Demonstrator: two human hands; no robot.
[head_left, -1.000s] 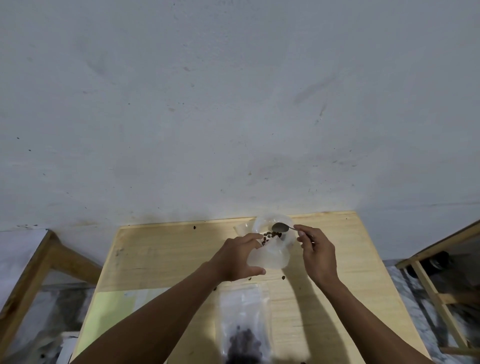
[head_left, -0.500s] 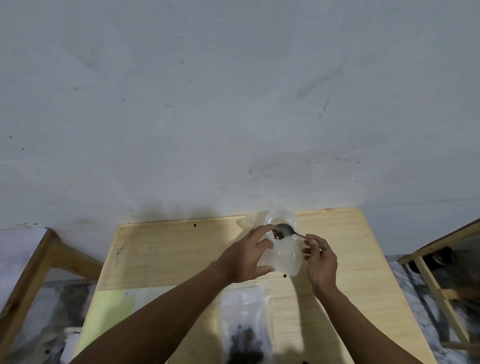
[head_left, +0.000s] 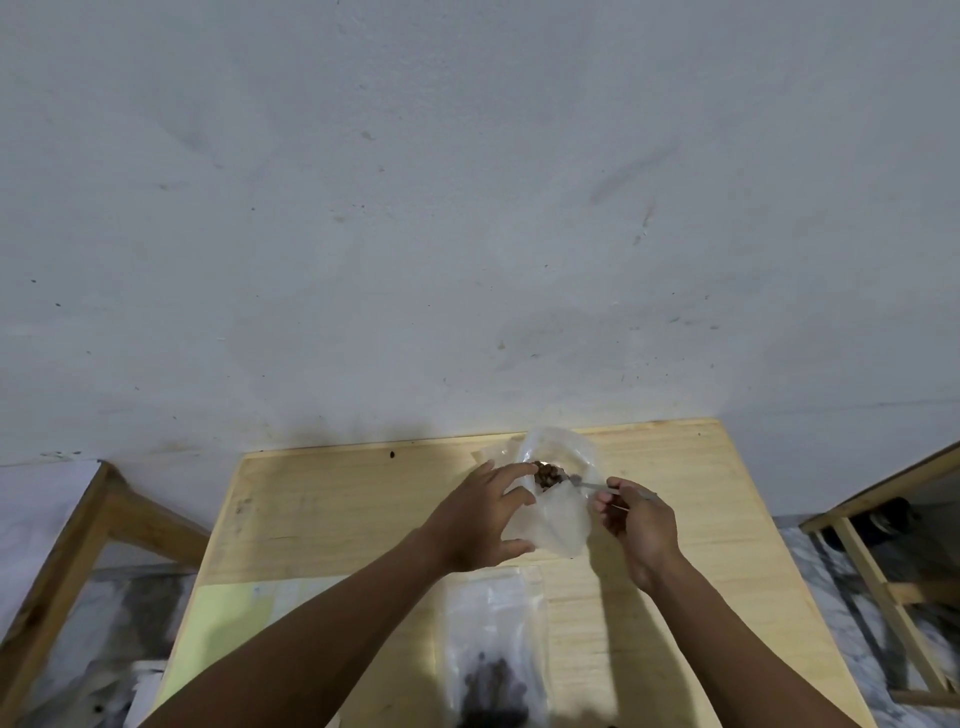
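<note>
My left hand (head_left: 480, 519) holds a clear plastic bag (head_left: 563, 499) upright above the wooden table (head_left: 332, 519), fingers and thumb curled round its left side. Pinched in my right hand (head_left: 641, 522) is a small metal spoon (head_left: 589, 485). Its bowl sits at the bag's mouth, heaped with dark brown beans (head_left: 548, 475). A second clear bag (head_left: 493, 644) lies flat on the table nearer to me, with dark beans in its lower part.
A white wall rises right behind the table's far edge. A lone bean (head_left: 392, 455) lies near that edge. Wooden frames stand at the left (head_left: 57, 561) and right (head_left: 872, 561) of the table. A pale green sheet (head_left: 228, 618) lies at the table's left front.
The spoon, nearly empty a second ago, now carries a heap of beans at the bag's mouth. My right hand has dropped lower and to the right, and the bag stands taller.
</note>
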